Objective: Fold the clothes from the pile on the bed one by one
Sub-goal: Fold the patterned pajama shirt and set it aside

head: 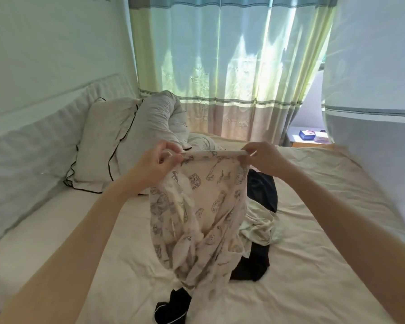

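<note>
Above the bed point(313, 265), held aloft: one cream printed garment point(197, 206), its band stretched between left hand point(158, 160) and right hand point(262, 157), each pinching one end, hands apart. Beneath it, the clothes pile: a pale garment point(260, 228) and black garments point(263, 190), largely hidden by the hanging cloth; another black piece point(171, 308) is cut off by the lower frame edge

The bed point(313, 265) has a cream sheet with soft wrinkles. On it lies a pile of clothes point(260, 220), dark and pale pieces mixed, and one black garment point(171, 309) near the front edge. A pillow point(103, 146) with black piping leans at the head, a grey duvet point(159, 118) beside it.
</note>
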A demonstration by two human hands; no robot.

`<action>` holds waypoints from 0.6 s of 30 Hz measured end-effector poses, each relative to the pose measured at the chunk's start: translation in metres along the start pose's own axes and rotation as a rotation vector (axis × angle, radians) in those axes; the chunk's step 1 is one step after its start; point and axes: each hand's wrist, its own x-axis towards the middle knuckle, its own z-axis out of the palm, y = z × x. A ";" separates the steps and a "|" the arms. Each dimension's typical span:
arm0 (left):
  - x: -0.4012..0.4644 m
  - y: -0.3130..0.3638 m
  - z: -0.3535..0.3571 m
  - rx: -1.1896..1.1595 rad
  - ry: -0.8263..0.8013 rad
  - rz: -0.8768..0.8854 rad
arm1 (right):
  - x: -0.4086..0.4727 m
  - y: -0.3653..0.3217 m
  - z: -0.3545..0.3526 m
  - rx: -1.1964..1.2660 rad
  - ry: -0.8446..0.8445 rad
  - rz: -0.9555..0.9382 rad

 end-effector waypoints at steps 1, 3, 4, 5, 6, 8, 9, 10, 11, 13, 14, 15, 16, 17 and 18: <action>0.002 0.000 -0.001 -0.071 -0.015 -0.048 | 0.000 0.000 0.003 -0.010 0.004 0.016; 0.009 0.001 0.002 -0.163 0.026 -0.134 | -0.005 -0.009 0.008 0.076 0.027 0.022; 0.014 0.004 0.005 -0.183 0.061 -0.156 | -0.011 -0.018 0.010 0.208 -0.009 0.007; 0.019 0.006 0.009 -0.193 0.085 -0.174 | -0.017 -0.028 0.012 0.345 -0.096 -0.014; 0.024 0.008 0.013 -0.198 0.092 -0.185 | -0.023 -0.038 0.015 0.419 -0.200 -0.046; 0.032 0.013 0.019 -0.211 0.075 -0.194 | -0.032 -0.051 0.024 0.414 -0.344 -0.109; 0.036 0.015 0.020 -0.229 0.059 -0.191 | -0.034 -0.056 0.031 0.401 -0.352 -0.119; 0.038 0.016 0.020 -0.269 0.042 -0.188 | -0.034 -0.059 0.037 0.394 -0.322 -0.114; 0.039 0.017 0.019 -0.338 0.030 -0.192 | -0.033 -0.060 0.043 0.388 -0.276 -0.109; 0.037 0.016 0.017 -0.516 0.005 -0.212 | -0.030 -0.059 0.050 0.408 -0.156 -0.110; 0.035 0.014 0.017 -0.572 0.003 -0.215 | -0.027 -0.059 0.051 0.436 -0.103 -0.098; 0.033 0.009 0.018 -0.597 0.003 -0.214 | -0.024 -0.059 0.051 0.496 -0.078 -0.076; 0.029 0.003 0.021 -0.615 -0.004 -0.211 | -0.022 -0.059 0.050 0.567 -0.081 -0.047; 0.025 -0.004 0.024 -0.626 -0.015 -0.205 | -0.020 -0.060 0.049 0.631 -0.105 -0.017; 0.020 -0.010 0.029 -0.624 -0.023 -0.189 | -0.019 -0.061 0.047 0.689 -0.124 0.015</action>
